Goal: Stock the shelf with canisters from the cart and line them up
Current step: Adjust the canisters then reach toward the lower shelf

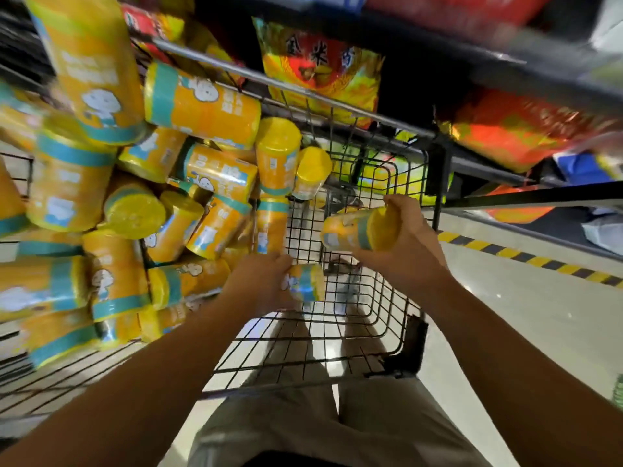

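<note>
The person is wearing khaki trousers (387, 429), the cloth creasing softly over both thighs and filling the frame at 6 o'clock. A dark strip (290, 464) is showing at the waist, too thin to name. The left forearm (161, 375) at 7 o'clock and right forearm (505, 332) at 4 o'clock are showing bare, as are the left hand (266, 284) and right hand (411, 241).

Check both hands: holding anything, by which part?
Right hand: canister, gripped at its lid end. Left hand: second canister, gripped round its body, lid end exposed.
</note>
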